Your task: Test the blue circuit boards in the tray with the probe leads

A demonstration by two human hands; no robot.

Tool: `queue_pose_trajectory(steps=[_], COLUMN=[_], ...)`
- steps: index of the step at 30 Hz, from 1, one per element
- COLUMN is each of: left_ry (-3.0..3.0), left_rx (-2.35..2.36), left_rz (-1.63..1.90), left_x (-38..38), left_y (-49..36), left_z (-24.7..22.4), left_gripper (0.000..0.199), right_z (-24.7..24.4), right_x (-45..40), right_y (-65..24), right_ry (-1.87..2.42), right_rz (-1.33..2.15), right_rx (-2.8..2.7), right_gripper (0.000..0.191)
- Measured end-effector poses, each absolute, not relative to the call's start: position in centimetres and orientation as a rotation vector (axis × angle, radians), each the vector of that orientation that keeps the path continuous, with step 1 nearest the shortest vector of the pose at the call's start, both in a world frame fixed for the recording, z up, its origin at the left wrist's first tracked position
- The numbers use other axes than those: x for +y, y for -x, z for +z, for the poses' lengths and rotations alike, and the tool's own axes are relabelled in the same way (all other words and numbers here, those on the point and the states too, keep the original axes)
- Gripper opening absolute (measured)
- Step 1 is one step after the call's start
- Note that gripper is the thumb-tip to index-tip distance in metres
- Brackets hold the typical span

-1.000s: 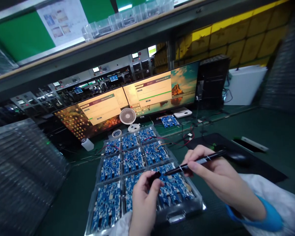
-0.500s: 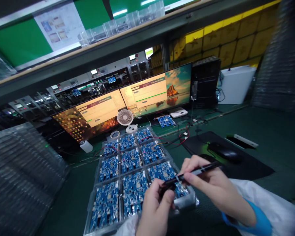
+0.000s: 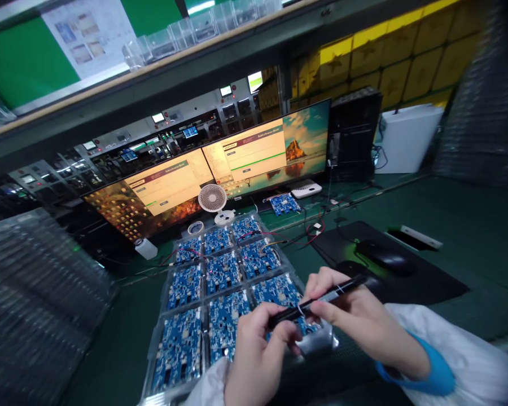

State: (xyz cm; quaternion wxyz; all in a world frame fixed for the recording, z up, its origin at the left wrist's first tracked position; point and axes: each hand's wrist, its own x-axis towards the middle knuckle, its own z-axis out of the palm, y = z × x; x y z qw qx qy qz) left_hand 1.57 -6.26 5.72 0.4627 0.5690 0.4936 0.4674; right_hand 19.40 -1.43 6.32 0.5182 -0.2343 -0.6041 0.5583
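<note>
The green bench [image 3: 110, 332] carries everything within reach of the person. At its back, two lit monitors [image 3: 254, 152] stand angled side by side, likely so both can be read from this spot. The clear tray [image 3: 153, 341] lies before them, its dividers keeping the blue circuit boards [image 3: 180, 349] grouped and apart. The mouse mat [image 3: 436, 282] sits to the right, probably to suit that arm. Over the tray's near right part, the right hand [image 3: 359, 316] is closed in a pinch around the barrel of the black pen [image 3: 332, 294], which seems to allow fine aim. The left hand [image 3: 256, 352] is clamped on its dark front end, apparently steadying it; whether a cap is there cannot be told.
</note>
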Motion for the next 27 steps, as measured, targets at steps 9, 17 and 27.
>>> queue_pose_trajectory(steps=[9, 17, 27], left_ry=[-1.290, -1.125, -0.926], left_rx=[1.029, 0.601, 0.593], left_rz=[1.009, 1.096, 1.150], left_x=[-6.3, -5.4, -2.8], left_y=[-0.5, -0.7, 1.0], left_z=[6.5, 7.0, 8.3], left_gripper=[0.038, 0.055, 0.076], right_z=[5.6, 6.7, -0.1], right_x=[-2.0, -0.8, 5.7], right_y=[-20.0, -21.3, -22.7], right_ry=[0.258, 0.255, 0.796], right_rz=[1.117, 1.041, 1.049], right_rx=[-1.598, -1.671, -0.894], right_gripper=[0.013, 0.011, 0.033])
